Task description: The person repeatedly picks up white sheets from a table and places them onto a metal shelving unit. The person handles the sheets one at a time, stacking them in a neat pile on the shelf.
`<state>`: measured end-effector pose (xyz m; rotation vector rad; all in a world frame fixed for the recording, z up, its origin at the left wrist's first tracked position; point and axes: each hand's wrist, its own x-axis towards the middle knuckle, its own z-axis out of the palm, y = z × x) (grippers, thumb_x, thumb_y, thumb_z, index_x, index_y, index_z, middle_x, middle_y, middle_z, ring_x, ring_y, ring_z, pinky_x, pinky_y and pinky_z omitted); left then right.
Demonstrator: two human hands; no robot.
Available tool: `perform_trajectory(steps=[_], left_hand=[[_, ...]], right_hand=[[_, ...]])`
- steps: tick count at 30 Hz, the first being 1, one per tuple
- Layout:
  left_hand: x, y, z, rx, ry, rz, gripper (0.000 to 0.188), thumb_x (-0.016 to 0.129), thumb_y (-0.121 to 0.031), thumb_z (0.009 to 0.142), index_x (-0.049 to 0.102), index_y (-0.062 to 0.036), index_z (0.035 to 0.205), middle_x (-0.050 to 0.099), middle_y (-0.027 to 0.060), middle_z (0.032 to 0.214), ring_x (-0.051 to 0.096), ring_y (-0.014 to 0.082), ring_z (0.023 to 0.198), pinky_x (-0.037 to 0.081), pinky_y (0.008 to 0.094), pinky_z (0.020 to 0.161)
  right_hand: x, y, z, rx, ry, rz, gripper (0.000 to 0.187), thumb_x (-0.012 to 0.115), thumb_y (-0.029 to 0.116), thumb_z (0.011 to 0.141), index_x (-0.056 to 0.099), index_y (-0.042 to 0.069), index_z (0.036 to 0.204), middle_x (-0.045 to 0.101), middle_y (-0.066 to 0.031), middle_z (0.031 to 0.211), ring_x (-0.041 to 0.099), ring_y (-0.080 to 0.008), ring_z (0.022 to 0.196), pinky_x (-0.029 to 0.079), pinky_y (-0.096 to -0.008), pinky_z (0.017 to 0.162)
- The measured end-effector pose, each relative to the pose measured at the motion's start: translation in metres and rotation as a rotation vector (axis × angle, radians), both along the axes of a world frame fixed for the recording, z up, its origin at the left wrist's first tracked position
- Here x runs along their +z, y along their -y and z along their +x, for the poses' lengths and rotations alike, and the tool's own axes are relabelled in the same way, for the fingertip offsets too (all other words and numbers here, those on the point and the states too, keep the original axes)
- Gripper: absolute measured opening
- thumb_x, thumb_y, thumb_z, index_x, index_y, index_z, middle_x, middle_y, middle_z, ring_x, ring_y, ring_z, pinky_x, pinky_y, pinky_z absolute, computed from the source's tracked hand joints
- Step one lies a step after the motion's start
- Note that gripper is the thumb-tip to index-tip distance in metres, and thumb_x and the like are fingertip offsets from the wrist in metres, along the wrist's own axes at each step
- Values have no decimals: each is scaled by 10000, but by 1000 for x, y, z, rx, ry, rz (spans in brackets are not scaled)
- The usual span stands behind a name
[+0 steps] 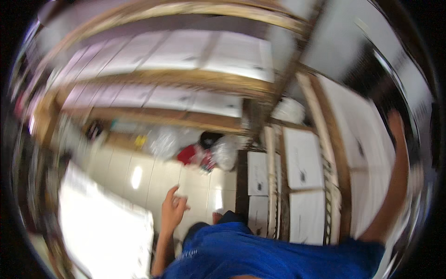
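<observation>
My left hand (174,207) hangs over the tiled floor in front of my body, fingers loosely bent and apart, with nothing in them. Stretched up at the far right, my right hand (395,122) is beside the large white boxes (364,135) on the right-hand rack. Motion smears its fingers, so I cannot tell whether it touches or grips anything.
Wooden shelves (172,80) ahead carry rows of white boxes (181,49). More white boxes (304,158) fill the right rack. Clear plastic bags (162,142) and a red bundle (188,155) lie on the floor below. A bright white surface (102,223) stands at lower left.
</observation>
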<state>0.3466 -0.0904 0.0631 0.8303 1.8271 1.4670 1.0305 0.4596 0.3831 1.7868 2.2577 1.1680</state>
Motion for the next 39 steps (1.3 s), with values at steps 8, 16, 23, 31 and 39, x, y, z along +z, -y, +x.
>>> perform_trajectory(steps=[8, 16, 23, 31, 39], left_hand=[[32, 118, -7, 405, -427, 184, 305, 604, -115, 870, 573, -14, 1156, 590, 104, 725, 567, 179, 606, 455, 287, 557], [73, 362, -18, 1165, -618, -56, 226, 646, -61, 831, 639, -21, 1053, 580, 88, 773, 542, 149, 584, 442, 268, 532], [53, 480, 8, 1180, -609, -329, 195, 623, -84, 842, 640, 15, 1010, 598, 119, 777, 538, 191, 601, 453, 308, 585], [28, 464, 6, 836, -531, -116, 188, 583, -29, 860, 643, 19, 1032, 568, 62, 712, 518, 121, 586, 409, 244, 527], [39, 431, -18, 611, -597, 2, 199, 555, 28, 856, 610, 70, 1042, 515, 74, 705, 451, 137, 602, 368, 270, 534]], right_hand=[[69, 42, -269, 622, -337, -551, 245, 526, 243, 868, 623, 37, 959, 635, -116, 790, 607, -252, 692, 488, -419, 700], [17, 329, -622, 1380, 15, -442, 280, 441, -93, 746, 520, -48, 1011, 524, -208, 1073, 537, -379, 1019, 434, -364, 889], [-49, 600, -697, 1655, 92, -853, 265, 501, -102, 733, 562, -17, 977, 569, -184, 1084, 568, -394, 1015, 459, -401, 863], [-199, 642, -729, 1669, -464, -1338, 204, 532, 105, 877, 613, 12, 1040, 633, -130, 995, 630, -244, 905, 497, -350, 816], [-527, 627, -531, 423, -1336, -1370, 223, 549, 240, 926, 572, 33, 848, 562, -20, 692, 510, -109, 613, 428, -276, 564]])
